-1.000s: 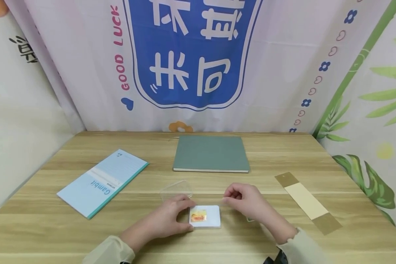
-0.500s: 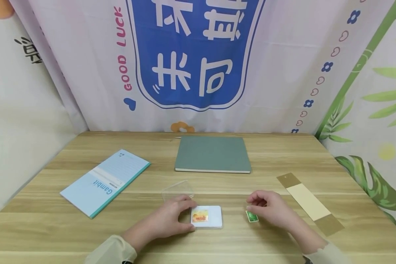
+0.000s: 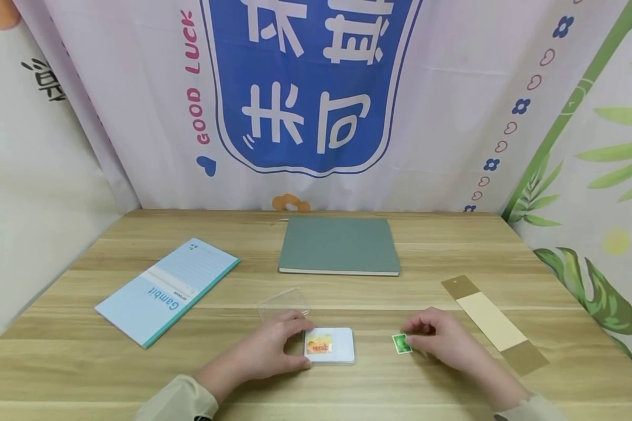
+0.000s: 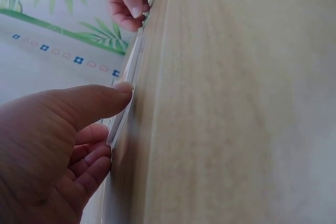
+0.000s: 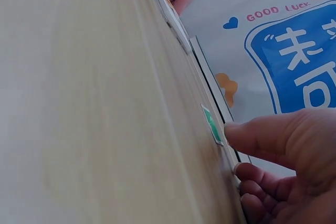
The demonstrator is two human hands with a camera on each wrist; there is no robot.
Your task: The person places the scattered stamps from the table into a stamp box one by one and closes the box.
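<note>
My left hand (image 3: 276, 345) grips the left end of a flat clear plastic box (image 3: 344, 346), thumb on the near side and fingers on the far side. Inside the box is a white layer with an orange and yellow stamp-like picture (image 3: 319, 344) on its left half. To the right, a small green stamp-like piece with a white border (image 3: 402, 344) lies flat on the table. My right hand (image 3: 442, 339) is at its right edge, thumb tip beside it and fingers loosely bent. In the right wrist view, the green piece (image 5: 212, 125) lies just beyond the thumb.
A clear plastic lid (image 3: 283, 303) lies behind my left hand. A green hardcover notebook (image 3: 339, 245) is at the back of the wooden table (image 3: 216, 386). A light blue notebook (image 3: 163, 289) lies left, and a cream strip with brown ends (image 3: 492, 321) lies right.
My right hand has moved right from beside the box to the green piece, uncovering it. It has then shifted slightly further right. The left hand has stayed on the box.
</note>
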